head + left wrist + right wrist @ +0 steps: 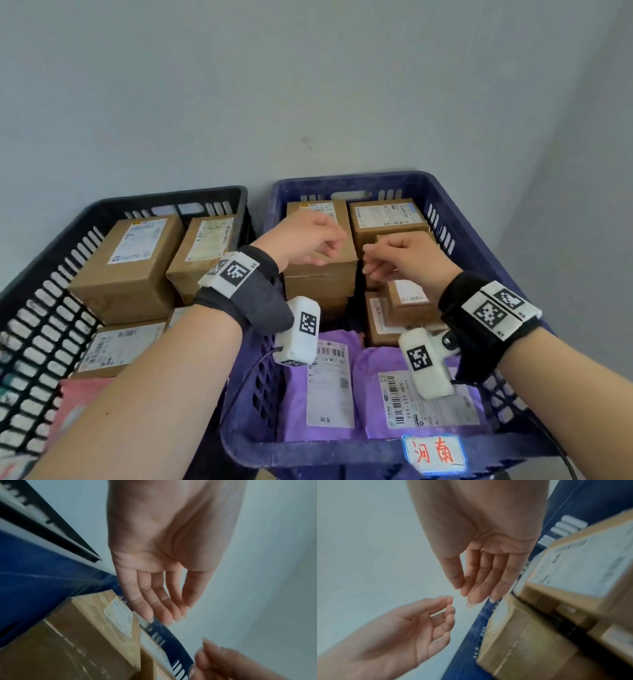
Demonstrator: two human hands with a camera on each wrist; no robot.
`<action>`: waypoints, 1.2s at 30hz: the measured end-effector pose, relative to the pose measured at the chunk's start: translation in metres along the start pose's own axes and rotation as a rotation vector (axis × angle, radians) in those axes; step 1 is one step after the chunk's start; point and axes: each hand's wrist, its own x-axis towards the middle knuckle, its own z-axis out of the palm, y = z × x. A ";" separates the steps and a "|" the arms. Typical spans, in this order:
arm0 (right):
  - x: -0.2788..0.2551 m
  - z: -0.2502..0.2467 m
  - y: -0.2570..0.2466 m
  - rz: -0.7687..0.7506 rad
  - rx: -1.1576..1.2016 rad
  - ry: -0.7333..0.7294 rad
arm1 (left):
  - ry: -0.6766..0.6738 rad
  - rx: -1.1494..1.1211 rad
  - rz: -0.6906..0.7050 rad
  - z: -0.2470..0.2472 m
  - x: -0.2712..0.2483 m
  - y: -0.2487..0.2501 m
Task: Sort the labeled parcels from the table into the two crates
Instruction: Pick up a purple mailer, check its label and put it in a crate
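Note:
Two crates stand side by side against the wall: a black crate [41, 301] on the left and a blue crate [455, 205] on the right, both holding labeled brown boxes. The blue one also holds purple mailer bags [329, 387] at the front. My left hand [308, 236] and right hand [400, 258] hover over the brown boxes [325, 274] in the blue crate, fingers loosely extended, holding nothing. The wrist views show the empty palm of my left hand [163, 581] and of my right hand [484, 572] above the boxes [77, 642] [530, 635].
A handwritten red-on-white tag [433, 452] is stuck to the blue crate's front rim. A pink parcel [73, 401] lies at the front of the black crate. A grey wall [308, 85] rises right behind both crates.

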 end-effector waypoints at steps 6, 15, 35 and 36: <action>0.012 0.050 -0.040 0.040 0.273 -0.053 | 0.221 -0.200 0.037 -0.042 -0.042 -0.009; 0.012 0.158 -0.094 0.036 0.339 -0.239 | 0.484 -0.308 0.079 -0.132 -0.116 -0.048; -0.001 0.468 -0.167 0.126 0.343 -0.330 | 0.761 -0.550 -0.005 -0.351 -0.265 -0.224; -0.002 0.484 -0.169 0.130 0.348 -0.336 | 0.778 -0.573 -0.015 -0.361 -0.274 -0.236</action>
